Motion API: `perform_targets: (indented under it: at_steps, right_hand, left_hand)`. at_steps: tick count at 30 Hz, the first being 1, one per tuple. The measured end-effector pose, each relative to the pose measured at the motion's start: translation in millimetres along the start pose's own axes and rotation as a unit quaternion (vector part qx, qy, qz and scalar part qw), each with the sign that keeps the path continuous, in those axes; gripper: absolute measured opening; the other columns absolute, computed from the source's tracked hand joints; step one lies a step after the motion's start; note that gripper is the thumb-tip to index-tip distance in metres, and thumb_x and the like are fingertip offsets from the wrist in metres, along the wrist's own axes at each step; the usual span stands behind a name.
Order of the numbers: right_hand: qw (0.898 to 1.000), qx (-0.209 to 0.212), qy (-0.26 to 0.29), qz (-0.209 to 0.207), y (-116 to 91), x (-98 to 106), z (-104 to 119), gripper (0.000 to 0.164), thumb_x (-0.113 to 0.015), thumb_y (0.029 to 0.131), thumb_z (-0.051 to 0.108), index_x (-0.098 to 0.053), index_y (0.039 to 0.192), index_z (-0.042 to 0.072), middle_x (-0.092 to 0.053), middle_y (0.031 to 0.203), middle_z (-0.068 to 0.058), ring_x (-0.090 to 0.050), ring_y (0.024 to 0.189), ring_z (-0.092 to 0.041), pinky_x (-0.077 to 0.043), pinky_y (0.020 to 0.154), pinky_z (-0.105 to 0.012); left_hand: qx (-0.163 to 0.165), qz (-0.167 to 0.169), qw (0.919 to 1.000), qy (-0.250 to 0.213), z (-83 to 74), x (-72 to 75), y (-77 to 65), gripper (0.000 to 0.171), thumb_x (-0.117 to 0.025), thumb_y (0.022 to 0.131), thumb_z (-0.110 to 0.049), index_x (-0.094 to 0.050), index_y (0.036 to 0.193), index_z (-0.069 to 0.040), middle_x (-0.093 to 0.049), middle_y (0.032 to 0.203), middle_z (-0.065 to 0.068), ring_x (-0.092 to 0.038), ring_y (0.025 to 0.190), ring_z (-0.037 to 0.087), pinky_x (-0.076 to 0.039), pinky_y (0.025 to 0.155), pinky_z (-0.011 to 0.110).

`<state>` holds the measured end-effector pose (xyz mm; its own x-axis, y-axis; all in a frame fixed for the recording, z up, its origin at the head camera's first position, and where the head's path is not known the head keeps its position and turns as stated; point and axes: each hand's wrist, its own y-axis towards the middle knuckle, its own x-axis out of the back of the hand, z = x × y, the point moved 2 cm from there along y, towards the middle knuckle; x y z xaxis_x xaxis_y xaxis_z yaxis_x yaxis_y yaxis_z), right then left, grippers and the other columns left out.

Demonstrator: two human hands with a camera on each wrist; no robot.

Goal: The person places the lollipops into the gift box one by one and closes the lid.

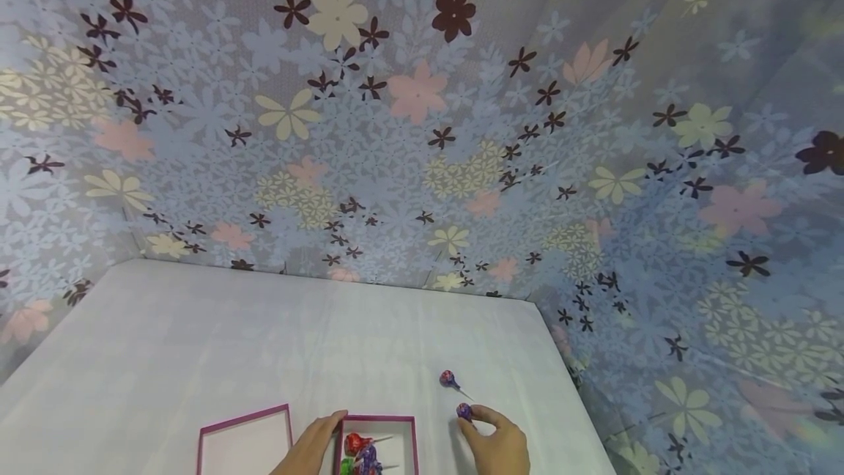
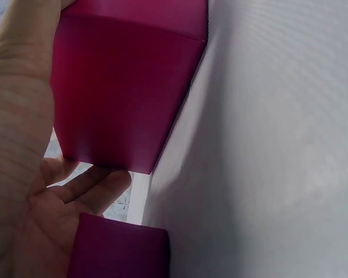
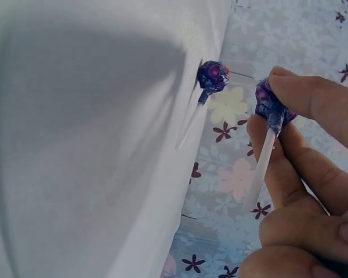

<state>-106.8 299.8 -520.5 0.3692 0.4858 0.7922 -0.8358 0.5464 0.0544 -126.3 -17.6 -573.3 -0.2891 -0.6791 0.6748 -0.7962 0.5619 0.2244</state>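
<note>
My right hand point(image 1: 502, 450) pinches a purple-wrapped lollipop point(image 3: 271, 104) by its candy head, thumb on one side and fingers on the other. Its white stick points down and away from the fingers in the right wrist view. A second purple lollipop point(image 1: 448, 379) lies on the table just beyond this hand. My left hand point(image 1: 313, 448) holds a magenta-edged box point(image 1: 414, 437) at its left side, with fingertips at the far corner. Inside the box lie a red lollipop point(image 1: 354, 444), some purple lollipops point(image 1: 369, 459) and a green one point(image 1: 346, 467).
Left of the box is another shallow magenta-rimmed tray or lid point(image 1: 244, 416) with a white inside. A white cloth covers the table point(image 1: 316, 343). Flower-patterned fabric point(image 1: 395, 130) hangs behind and to the sides.
</note>
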Motion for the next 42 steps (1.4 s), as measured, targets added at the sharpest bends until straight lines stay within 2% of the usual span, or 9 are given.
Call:
perform_targets:
  at_steps: [5,14,24,27,31,36,42]
  right_hand:
    - [1.0,0.009,-0.003,-0.003,-2,4,5,0.032,-0.09,0.073,0.031,-0.08,0.098,0.014,-0.078,0.095,-0.004,-0.068,0.108,-0.04,-0.05,0.093,-0.059]
    - [0.999,0.054,0.008,-0.002,-7,1,12,0.029,-0.09,0.072,0.031,-0.08,0.097,0.021,-0.078,0.095,0.004,-0.069,0.108,-0.036,-0.053,0.093,-0.057]
    - [0.995,0.097,0.028,0.007,-21,-2,35,0.024,-0.092,0.07,0.028,-0.079,0.09,0.025,-0.076,0.088,0.01,-0.072,0.1,-0.025,-0.056,0.088,-0.051]
    - [0.992,0.115,0.041,0.007,-26,-4,41,0.024,-0.092,0.07,0.03,-0.079,0.09,0.027,-0.075,0.087,0.014,-0.072,0.097,-0.02,-0.058,0.085,-0.045]
    - [0.987,0.15,0.063,0.008,-31,-7,47,0.026,-0.093,0.068,0.033,-0.079,0.09,0.028,-0.074,0.088,0.018,-0.072,0.093,-0.013,-0.058,0.08,-0.038]
    - [0.981,0.175,0.085,0.025,-37,-7,54,0.027,-0.092,0.069,0.033,-0.079,0.091,0.027,-0.075,0.093,0.016,-0.072,0.096,-0.015,-0.059,0.084,-0.042]
    - [0.973,0.192,0.102,0.076,-44,-8,60,0.026,-0.091,0.071,0.032,-0.08,0.093,0.021,-0.076,0.095,0.01,-0.073,0.096,-0.017,-0.058,0.088,-0.046]
  left_hand:
    - [0.009,0.009,0.9998,-0.011,-0.2,-0.3,0.1,0.094,-0.078,0.083,-0.049,-0.037,0.143,0.011,-0.053,0.132,0.02,-0.054,0.118,0.039,-0.053,0.098,0.048]
    - [-0.03,-0.019,0.9993,0.013,2.6,-0.2,-0.2,0.092,-0.072,0.087,-0.055,-0.038,0.142,0.011,-0.055,0.128,0.021,-0.055,0.116,0.036,-0.055,0.094,0.044]
    - [-0.039,-0.027,0.9988,0.012,4.5,-1.4,-0.6,0.093,-0.073,0.086,-0.056,-0.038,0.141,0.01,-0.056,0.127,0.022,-0.056,0.115,0.034,-0.056,0.093,0.044]
    - [-0.04,-0.032,0.9986,0.013,4.2,-1.4,-1.0,0.093,-0.072,0.086,-0.057,-0.038,0.141,0.01,-0.056,0.127,0.021,-0.056,0.115,0.033,-0.056,0.093,0.044]
    - [-0.063,-0.051,0.9965,0.022,2.7,-1.2,-2.5,0.092,-0.068,0.088,-0.061,-0.038,0.14,0.009,-0.057,0.125,0.021,-0.056,0.114,0.029,-0.056,0.091,0.041]
    - [-0.083,-0.062,0.9943,0.024,1.9,-1.1,-2.5,0.092,-0.065,0.089,-0.063,-0.037,0.14,0.007,-0.057,0.124,0.021,-0.055,0.115,0.024,-0.055,0.091,0.038]
    - [-0.06,-0.041,0.9972,0.014,2.4,-0.8,-2.0,0.094,-0.07,0.087,-0.06,-0.038,0.142,0.01,-0.056,0.126,0.022,-0.055,0.117,0.028,-0.055,0.094,0.041]
